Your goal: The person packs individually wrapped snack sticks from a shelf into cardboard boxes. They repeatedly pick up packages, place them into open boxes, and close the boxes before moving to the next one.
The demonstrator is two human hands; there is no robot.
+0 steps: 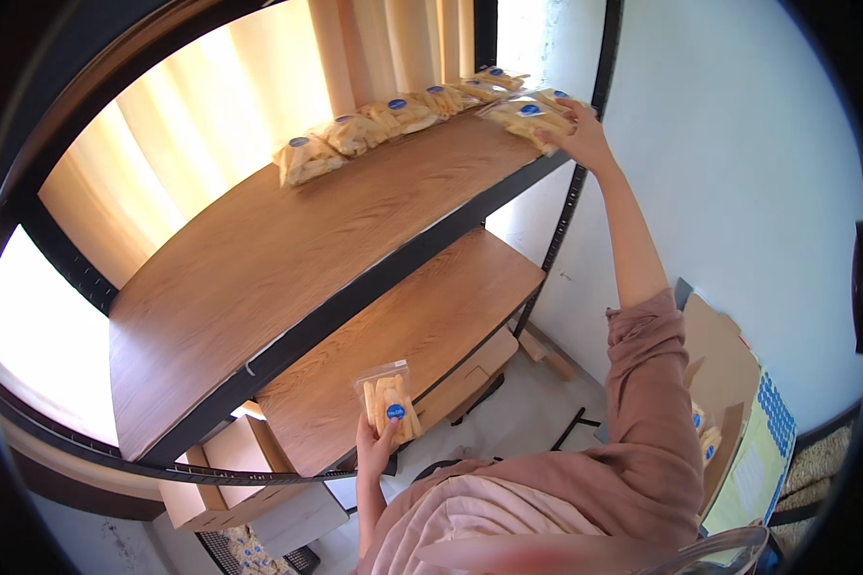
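My left hand (378,443) grips a clear zip bag of pale yellow snack sticks (389,395) with a round blue label, held upright in front of the lower shelf. Up at the right end of the upper shelf (307,225), my right hand (585,136) has its thumb and fingers around the near edge of a similar bag (523,120) lying flat there. Another bag partly shows behind that one, by my fingertips. A row of the same bags (355,134) runs along the shelf's back edge, labels facing up or outward.
Black metal posts (564,216) frame the shelving, with a curtain (249,77) behind. Below lies a second wooden shelf (422,307). An open cardboard box (714,364) with more bags stands at my right, beside a sheet of blue round stickers (775,417). Another box (244,455) sits lower left.
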